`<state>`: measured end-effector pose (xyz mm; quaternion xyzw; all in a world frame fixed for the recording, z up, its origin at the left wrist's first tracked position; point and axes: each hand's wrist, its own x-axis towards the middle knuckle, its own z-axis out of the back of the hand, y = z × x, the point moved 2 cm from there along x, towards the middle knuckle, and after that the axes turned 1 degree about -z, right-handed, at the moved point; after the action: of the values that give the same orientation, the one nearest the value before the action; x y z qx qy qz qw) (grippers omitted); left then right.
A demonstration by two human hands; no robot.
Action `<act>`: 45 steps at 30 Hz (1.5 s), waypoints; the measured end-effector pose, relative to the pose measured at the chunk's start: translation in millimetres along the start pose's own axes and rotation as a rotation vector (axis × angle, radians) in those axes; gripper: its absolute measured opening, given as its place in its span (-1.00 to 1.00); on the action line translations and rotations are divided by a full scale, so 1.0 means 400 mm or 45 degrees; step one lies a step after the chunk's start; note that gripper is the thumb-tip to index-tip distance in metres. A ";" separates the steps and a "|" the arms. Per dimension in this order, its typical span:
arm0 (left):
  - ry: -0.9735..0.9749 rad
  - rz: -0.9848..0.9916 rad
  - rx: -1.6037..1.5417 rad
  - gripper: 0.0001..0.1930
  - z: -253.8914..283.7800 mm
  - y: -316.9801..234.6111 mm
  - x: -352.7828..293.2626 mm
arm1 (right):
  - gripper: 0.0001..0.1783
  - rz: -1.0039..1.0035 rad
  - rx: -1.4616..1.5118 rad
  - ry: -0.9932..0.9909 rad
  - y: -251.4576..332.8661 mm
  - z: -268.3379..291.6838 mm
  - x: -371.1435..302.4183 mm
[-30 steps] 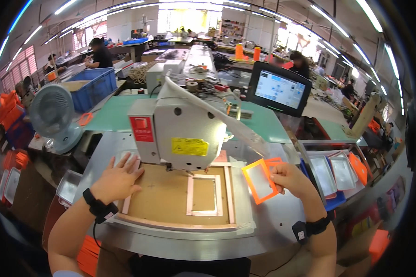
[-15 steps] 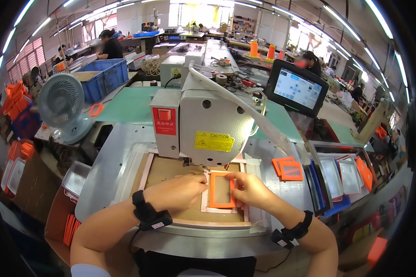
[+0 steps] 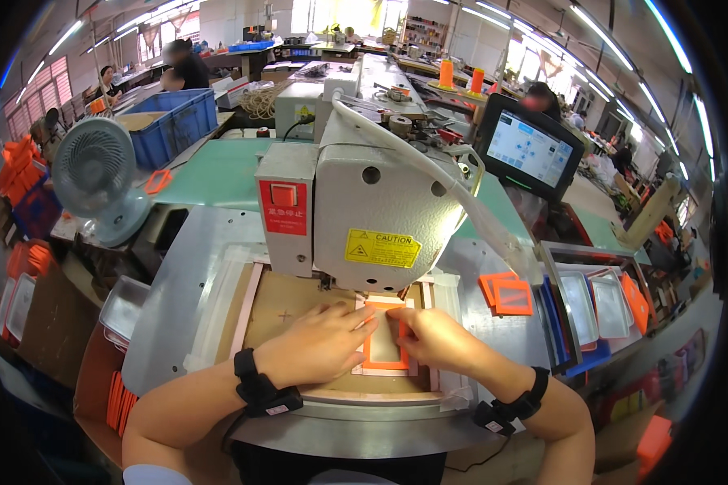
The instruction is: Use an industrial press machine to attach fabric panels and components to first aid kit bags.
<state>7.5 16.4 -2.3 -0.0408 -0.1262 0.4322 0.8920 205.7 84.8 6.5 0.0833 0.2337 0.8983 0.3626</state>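
Observation:
An orange rectangular frame [image 3: 387, 365] lies in a pale-edged holder on the brown work plate [image 3: 277, 314], under the head of a grey sewing machine [image 3: 372, 206]. My left hand [image 3: 322, 339] rests flat beside it, fingers stretched, the fingertips on its left edge. Across from it, my right hand [image 3: 435, 338] is curled at the right edge, its index fingertip on the upper right corner and the thumb lower down. The fingers partly hide both sides of the frame. A black strap with a small box sits on each wrist.
More orange frames [image 3: 511, 297] lie on the metal table to the right, next to a bin of trays [image 3: 578, 305]. A touch screen [image 3: 530, 148] stands behind them. A fan [image 3: 97, 174] and a blue crate [image 3: 170, 121] stand at left. Other people work farther back.
My left hand has opened out from curled fingers and moved onto the frame's left edge. My right hand stays at the right side, index finger shifted slightly. The view has tilted a little.

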 end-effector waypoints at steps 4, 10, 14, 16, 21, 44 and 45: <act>0.010 0.046 0.022 -0.44 -0.002 -0.006 0.005 | -0.55 -0.060 -0.136 0.044 0.005 0.025 0.004; 0.030 0.112 -0.044 -0.41 -0.004 -0.007 0.011 | -0.64 0.098 -0.069 -0.303 -0.086 0.034 -0.026; 0.064 0.088 -0.066 -0.41 0.001 0.009 0.006 | -0.69 0.109 -0.254 -0.216 -0.059 0.037 -0.024; 0.098 0.087 -0.062 -0.41 0.004 0.006 0.007 | -0.69 0.255 -0.425 -0.228 -0.069 0.017 -0.014; 0.012 0.053 -0.061 -0.43 -0.007 0.007 0.003 | -0.40 0.172 -0.484 0.239 -0.043 0.050 0.029; 0.141 -0.066 0.020 -0.57 0.037 -0.136 0.004 | -0.35 -0.023 -0.521 0.345 -0.013 -0.007 0.030; 0.150 -0.074 0.020 -0.58 0.033 -0.136 0.006 | -0.36 -0.099 -0.515 0.469 -0.004 -0.007 0.049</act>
<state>47.0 -15.9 20.9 -0.0552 -0.0713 0.4039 0.9103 191.6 98.2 3.0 -0.1647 0.1146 0.9121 0.3575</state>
